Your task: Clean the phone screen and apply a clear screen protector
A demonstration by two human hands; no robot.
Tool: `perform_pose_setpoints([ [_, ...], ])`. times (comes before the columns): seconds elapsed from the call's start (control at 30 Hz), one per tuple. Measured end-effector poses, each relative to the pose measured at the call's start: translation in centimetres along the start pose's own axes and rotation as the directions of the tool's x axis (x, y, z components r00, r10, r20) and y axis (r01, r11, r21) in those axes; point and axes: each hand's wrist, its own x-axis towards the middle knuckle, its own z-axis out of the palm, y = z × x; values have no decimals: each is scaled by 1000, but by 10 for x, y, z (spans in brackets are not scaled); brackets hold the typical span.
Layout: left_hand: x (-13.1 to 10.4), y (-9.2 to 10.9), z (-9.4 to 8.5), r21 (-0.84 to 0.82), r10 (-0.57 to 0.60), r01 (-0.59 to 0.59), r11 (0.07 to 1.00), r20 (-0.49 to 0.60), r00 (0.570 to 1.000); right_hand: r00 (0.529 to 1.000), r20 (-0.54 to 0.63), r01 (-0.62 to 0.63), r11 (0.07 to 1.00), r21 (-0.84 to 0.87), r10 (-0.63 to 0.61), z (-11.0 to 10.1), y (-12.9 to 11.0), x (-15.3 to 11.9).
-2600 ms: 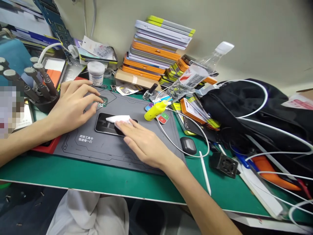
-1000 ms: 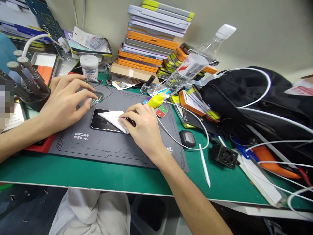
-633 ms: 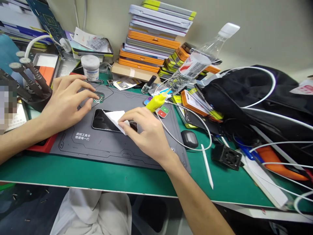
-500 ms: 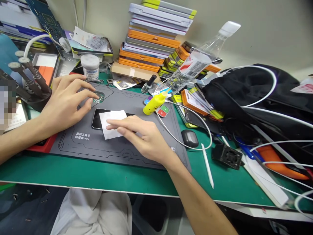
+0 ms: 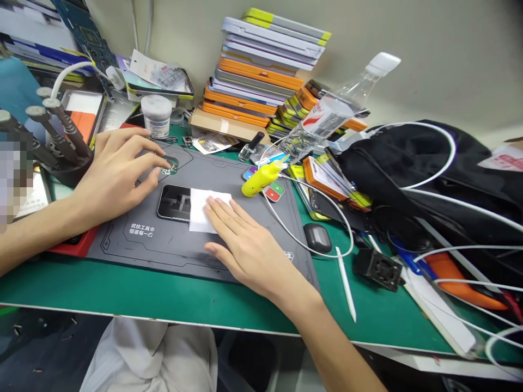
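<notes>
A black smartphone (image 5: pixel 174 204) lies on the dark grey work mat (image 5: pixel 163 256), its right part covered by a white square wipe (image 5: pixel 199 212). My right hand (image 5: pixel 253 256) presses flat on the wipe with its fingers stretched out. The thumb rests apart, just below the wipe. My left hand (image 5: pixel 122 166) hovers or rests at the mat's left side, fingers spread and loosely bent, holding nothing. Near its fingertips sits a small round patch of tiny metal parts (image 5: pixel 169 167), too small to make out.
A yellow squeeze bottle (image 5: pixel 261 178) and a clear plastic bottle (image 5: pixel 327 109) stand beyond my right hand. Stacked cases (image 5: pixel 261 71) line the wall. A screwdriver holder (image 5: pixel 67 169) is at left. A black earbud case (image 5: pixel 317 238), white stylus (image 5: pixel 346 283) and cables are at right.
My right hand has moved right along the phone with the wipe and now lies flatter, uncovering more of the phone's left end. My left hand keeps its pose; the view has shifted slightly.
</notes>
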Motion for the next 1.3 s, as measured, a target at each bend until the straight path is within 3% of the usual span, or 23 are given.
perform_pose_setpoints([
  [0.1, 0, 2, 1, 5, -12, 12, 1000, 9, 1000, 1000, -10, -21, 999, -38, 21, -1, -6, -34],
  [0.2, 0, 3, 2, 18, -18, 17, 1000, 19, 1000, 1000, 5, -29, 998, -64, 29, -1, -4, -46],
  [0.43, 2, 0, 0, -17, -15, 15, 1000, -1, 1000, 978, 106, -176, 984, -16, 177, 1, 22, 4],
  [0.7, -2, 6, 2, 78, -71, 73, 994, -38, 997, 997, 28, -65, 996, -66, 67, 3, -10, -35],
  [0.93, -1, 4, 2, 36, -75, 77, 996, -65, 995, 980, 117, -161, 987, -19, 162, 6, 13, 25],
  [1.0, -2, 2, 4, 31, -74, 76, 997, -76, 994, 982, 98, -160, 987, -26, 162, 9, 5, 25],
  [1.17, -3, 2, 10, 3, -84, 85, 996, -82, 993, 997, 39, -58, 996, -61, 61, 14, -26, -9],
  [1.23, -3, 2, 11, -15, -94, 94, 996, -81, 992, 996, 60, -57, 997, -54, 60, 14, -26, -4],
  [1.3, -2, 2, 10, -31, -100, 98, 995, -85, 991, 990, 104, -90, 995, -36, 93, 13, -21, 19],
])
